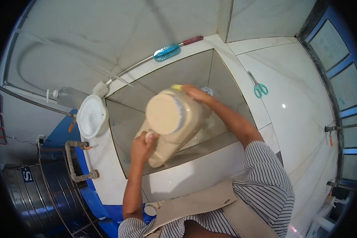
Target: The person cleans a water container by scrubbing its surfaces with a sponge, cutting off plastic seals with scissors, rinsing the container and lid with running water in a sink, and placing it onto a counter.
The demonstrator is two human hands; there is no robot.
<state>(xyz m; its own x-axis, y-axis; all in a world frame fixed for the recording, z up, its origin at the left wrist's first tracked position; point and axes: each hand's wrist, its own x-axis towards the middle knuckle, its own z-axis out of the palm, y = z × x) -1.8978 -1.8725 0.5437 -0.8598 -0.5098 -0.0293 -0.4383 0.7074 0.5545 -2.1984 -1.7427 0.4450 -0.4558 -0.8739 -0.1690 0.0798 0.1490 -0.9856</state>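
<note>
A large beige plastic container [194,115], tilted over the sink, has a broad round end [165,114] turned up toward me. My left hand [142,146] is closed around a handle-like part at its lower left. On its far side my right hand [196,94] is closed on a yellow sponge [177,87] and presses it against the container. Below is the tiled sink [123,115], with wet, shiny patches on its floor. A small round drain fitting [207,91] shows partly behind my right wrist.
A long-handled brush [137,64] and a blue brush-like tool [167,52] lie along the back ledge. Left of the sink stand a white basin [92,116] and a clear pump bottle [69,97]. Green-handled scissors [259,88] lie on the right counter. Pipes [72,162] stick out at left.
</note>
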